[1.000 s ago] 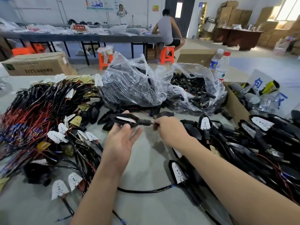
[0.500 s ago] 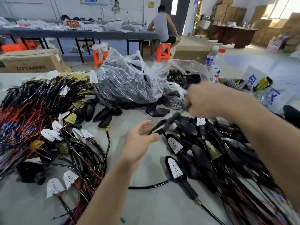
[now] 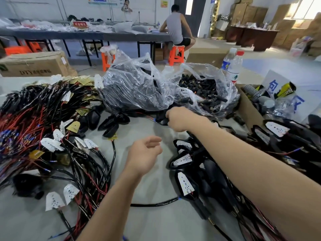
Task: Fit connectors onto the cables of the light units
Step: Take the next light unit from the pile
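My right hand [image 3: 178, 119] reaches forward to the foot of the plastic bags, its fingers curled round a black light unit [image 3: 162, 121] with a red and blue wire trailing left. Empty, with relaxed fingers, my left hand [image 3: 145, 153] hovers over the grey table [image 3: 152, 186]. A clear bag of small black connectors [image 3: 206, 91] lies open just beyond my right hand. Wired light units with white LED boards are heaped at the left [image 3: 52, 143] and at the right [image 3: 271, 136].
A second clear bag of black housings [image 3: 137, 87] sits left of the connector bag. An open cardboard box [image 3: 246, 108] with odds and ends and two water bottles [image 3: 232, 66] stand at the right. Another carton [image 3: 34, 65] lies far left. A person sits at a far table.
My left hand has let go of the light unit it held and is empty. My right hand swung from the upper right down to the bags' foot and grips a black unit.
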{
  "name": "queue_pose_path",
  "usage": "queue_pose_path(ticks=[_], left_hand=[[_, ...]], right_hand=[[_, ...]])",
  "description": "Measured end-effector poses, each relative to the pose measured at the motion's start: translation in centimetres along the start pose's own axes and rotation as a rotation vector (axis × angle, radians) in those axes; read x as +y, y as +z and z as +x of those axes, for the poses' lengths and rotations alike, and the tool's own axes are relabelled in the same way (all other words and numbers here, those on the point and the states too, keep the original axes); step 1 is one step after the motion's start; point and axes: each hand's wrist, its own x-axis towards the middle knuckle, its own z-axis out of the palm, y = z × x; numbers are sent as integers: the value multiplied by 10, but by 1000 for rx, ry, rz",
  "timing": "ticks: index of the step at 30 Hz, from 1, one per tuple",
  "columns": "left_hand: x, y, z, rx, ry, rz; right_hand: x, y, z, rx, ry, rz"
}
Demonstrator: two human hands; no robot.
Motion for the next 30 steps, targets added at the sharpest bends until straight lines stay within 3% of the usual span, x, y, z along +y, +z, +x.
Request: queue_pose_path(ticks=[3,7,12,16,20,23,27,30], left_hand=[[-6,-18,0,37,-4,30],[-11,-37,-2,60,4,13],[-9,-42,1,67,-38,-11],[-1,-35,-1,75,-9,-104],[12,-42,-14,-76,19,-433],[18,-64,-24,-69,40,-369],[19,-88,-39,98,56,-208],[16,-112,-40,350,14,-366]], right_hand=[[-12,29,33,-92,-9,-112],[-14,53,41,79,97,-45],[-35,49,16,142,-9,116],[-56,34,-13,82,-96,485],[-74,26,-45,-23,-69,1299],[-93,34,-57,4,25,1649],[-118,45,-63,319,73,1288],[-141,51,-69,299,84,1127]])
